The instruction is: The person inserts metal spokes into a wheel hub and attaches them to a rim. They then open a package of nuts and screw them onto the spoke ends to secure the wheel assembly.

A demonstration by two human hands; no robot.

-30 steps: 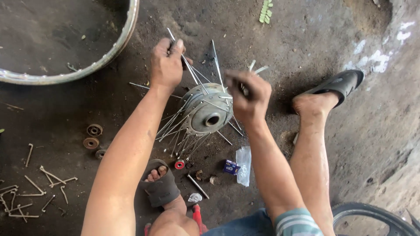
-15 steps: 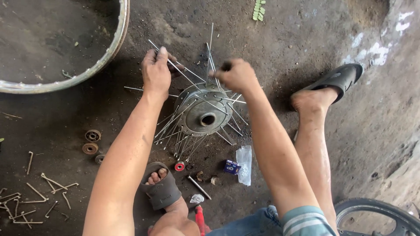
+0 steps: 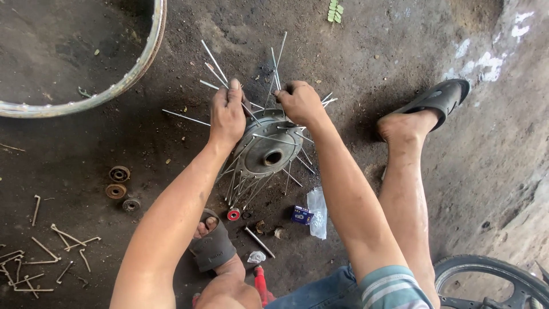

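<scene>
A grey metal wheel hub (image 3: 267, 150) stands on the dark ground with several thin steel spokes (image 3: 214, 60) fanning out of its flanges. My left hand (image 3: 227, 113) is closed on spokes at the hub's far left edge. Just to the right, my right hand (image 3: 299, 102) grips spokes at the hub's far rim. Both forearms reach forward over the hub's near side. The hub's centre hole faces up at me.
A bare metal wheel rim (image 3: 132, 75) lies at the top left. Bearings (image 3: 118, 173) and loose bent spokes (image 3: 43, 252) lie left. Small parts, a red ring (image 3: 233, 215), a bolt (image 3: 259, 242) and a plastic bag (image 3: 317, 212) lie near my sandalled feet. A tyre (image 3: 492, 276) sits bottom right.
The hub's spokes have swung round. My left hand shifted right and down onto the hub's left edge, and my right hand moved left to the far rim.
</scene>
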